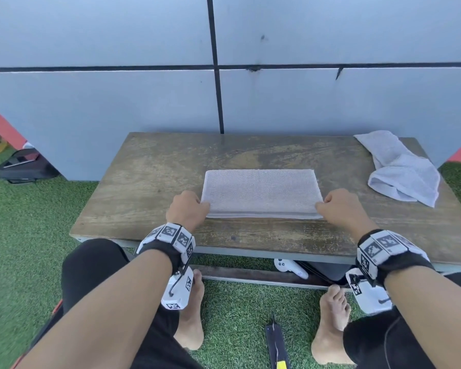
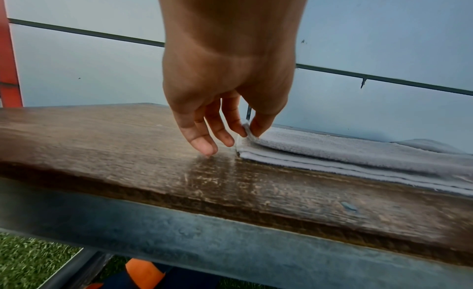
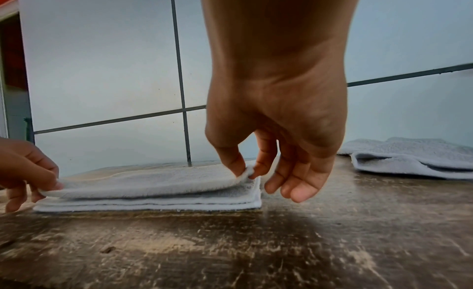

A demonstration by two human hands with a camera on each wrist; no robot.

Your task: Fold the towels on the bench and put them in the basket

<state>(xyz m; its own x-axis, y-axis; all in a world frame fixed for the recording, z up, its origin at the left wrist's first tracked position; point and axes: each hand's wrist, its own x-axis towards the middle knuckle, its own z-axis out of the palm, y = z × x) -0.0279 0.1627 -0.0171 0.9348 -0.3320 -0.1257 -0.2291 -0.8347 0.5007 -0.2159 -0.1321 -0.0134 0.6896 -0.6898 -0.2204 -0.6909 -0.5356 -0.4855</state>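
A pale grey towel (image 1: 261, 193) lies folded in layers in the middle of the wooden bench (image 1: 149, 177). My left hand (image 1: 188, 210) pinches the top layer's near left corner (image 2: 247, 130) between thumb and forefinger. My right hand (image 1: 339, 206) pinches the near right corner (image 3: 247, 171) the same way, its other fingers hanging loose. The top layer is lifted a little off the stack (image 3: 153, 202). A second towel (image 1: 402, 169), crumpled, lies at the bench's far right end. No basket is in view.
A pale panelled wall (image 1: 144, 97) stands right behind the bench. Green artificial grass (image 1: 24, 222) surrounds it. A black bag (image 1: 22, 166) lies on the grass at the left. A white controller (image 1: 290, 267) sits under the bench near my bare feet.
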